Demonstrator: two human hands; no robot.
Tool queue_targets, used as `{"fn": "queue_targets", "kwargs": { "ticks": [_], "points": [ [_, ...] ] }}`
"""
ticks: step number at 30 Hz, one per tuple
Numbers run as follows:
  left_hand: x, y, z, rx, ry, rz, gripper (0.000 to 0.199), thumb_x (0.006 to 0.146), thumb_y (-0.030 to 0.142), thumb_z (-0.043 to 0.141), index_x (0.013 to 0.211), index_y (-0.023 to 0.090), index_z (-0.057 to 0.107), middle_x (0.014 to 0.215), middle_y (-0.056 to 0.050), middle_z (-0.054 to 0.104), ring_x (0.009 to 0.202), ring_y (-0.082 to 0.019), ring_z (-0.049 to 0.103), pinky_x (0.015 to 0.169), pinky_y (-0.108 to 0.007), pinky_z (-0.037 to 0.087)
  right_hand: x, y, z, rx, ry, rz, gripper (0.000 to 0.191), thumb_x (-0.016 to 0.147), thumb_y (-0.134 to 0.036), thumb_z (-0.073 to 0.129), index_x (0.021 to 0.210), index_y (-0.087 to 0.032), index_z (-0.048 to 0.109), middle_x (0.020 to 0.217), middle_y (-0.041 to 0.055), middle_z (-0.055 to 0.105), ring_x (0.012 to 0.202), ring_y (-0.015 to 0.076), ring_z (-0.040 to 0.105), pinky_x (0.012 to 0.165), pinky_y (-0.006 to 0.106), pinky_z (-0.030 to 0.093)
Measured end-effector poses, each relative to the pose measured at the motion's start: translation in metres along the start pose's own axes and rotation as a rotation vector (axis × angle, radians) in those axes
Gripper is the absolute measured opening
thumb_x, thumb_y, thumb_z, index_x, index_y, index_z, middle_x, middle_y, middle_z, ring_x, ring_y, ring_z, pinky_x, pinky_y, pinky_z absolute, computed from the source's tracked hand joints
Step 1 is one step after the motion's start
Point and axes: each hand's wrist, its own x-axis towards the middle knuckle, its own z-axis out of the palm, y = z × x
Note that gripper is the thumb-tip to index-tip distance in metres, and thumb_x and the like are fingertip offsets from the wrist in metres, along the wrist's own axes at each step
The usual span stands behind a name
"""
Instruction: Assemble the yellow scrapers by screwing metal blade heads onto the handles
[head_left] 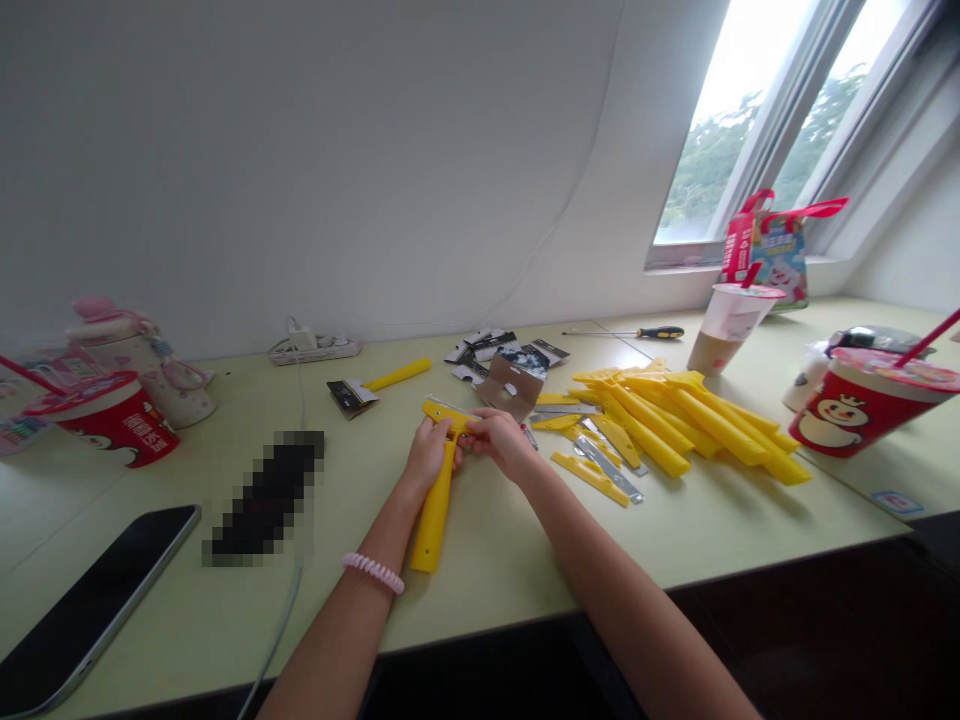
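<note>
My left hand (426,455) grips a yellow plastic scraper (439,510) near its head, with the long handle pointing back toward me. My right hand (499,443) pinches the wide head of the same scraper from the right, and a thin metal blade edge shows along its top. To the right lies a heap of yellow scraper handles (675,425), mixed with loose steel blades (607,470). Brown and black card packaging (514,385) sits just beyond my right hand. A pink coil band (373,573) circles my left wrist.
All this lies on a pale green desk (510,550). A dark tablet (90,610) and a pixelated object (266,498) are on the left. Beyond stand a power strip (313,348), a screwdriver (637,332), and several drink cups, including a red one (862,400).
</note>
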Motion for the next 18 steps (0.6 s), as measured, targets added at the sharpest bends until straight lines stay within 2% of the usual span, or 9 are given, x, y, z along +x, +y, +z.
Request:
{"fn": "queue_targets", "kwargs": {
  "ticks": [5, 10, 15, 18],
  "points": [
    [-0.0004, 0.0004, -0.0003, 0.005, 0.004, -0.009, 0.02, 0.07, 0.033, 0.047, 0.078, 0.018, 0.036, 0.044, 0.005, 0.05, 0.028, -0.009, 0.043, 0.029, -0.019, 0.029, 0.0, 0.0024, 0.0023, 0.027, 0.02, -0.001, 0.023, 0.066, -0.006, 0.047, 0.088, -0.009, 0.054, 0.055, 0.002, 0.055, 0.047, 0.0094, 0.051, 0.041, 0.018, 0.035],
    [-0.0006, 0.0015, -0.0009, 0.003, 0.006, -0.002, 0.019, 0.07, 0.033, 0.046, 0.077, 0.018, 0.037, 0.044, 0.005, 0.05, 0.028, -0.01, 0.043, 0.03, -0.019, 0.029, -0.0001, 0.0037, 0.0034, -0.133, 0.052, -0.075, 0.019, 0.066, -0.01, 0.05, 0.084, -0.011, 0.056, 0.055, 0.0006, 0.054, 0.048, 0.0089, 0.049, 0.042, 0.018, 0.035],
    [0.0011, 0.0, -0.0017, 0.01, 0.023, -0.004, 0.022, 0.069, 0.035, 0.048, 0.078, 0.017, 0.038, 0.044, 0.005, 0.051, 0.028, -0.01, 0.043, 0.029, -0.019, 0.029, 0.0033, 0.0091, 0.0023, -0.416, 0.155, -0.221, 0.022, 0.066, -0.015, 0.052, 0.087, -0.014, 0.06, 0.055, -0.0021, 0.055, 0.047, 0.0083, 0.047, 0.043, 0.019, 0.036],
    [0.0005, 0.0005, -0.0012, 0.009, 0.011, -0.015, 0.022, 0.069, 0.035, 0.048, 0.078, 0.017, 0.038, 0.045, 0.005, 0.051, 0.027, -0.01, 0.042, 0.029, -0.02, 0.028, 0.0041, 0.0077, -0.0002, -0.402, 0.143, -0.206, 0.023, 0.065, -0.015, 0.055, 0.087, -0.013, 0.061, 0.055, -0.0021, 0.055, 0.045, 0.0075, 0.046, 0.042, 0.018, 0.035]
  ]
}}
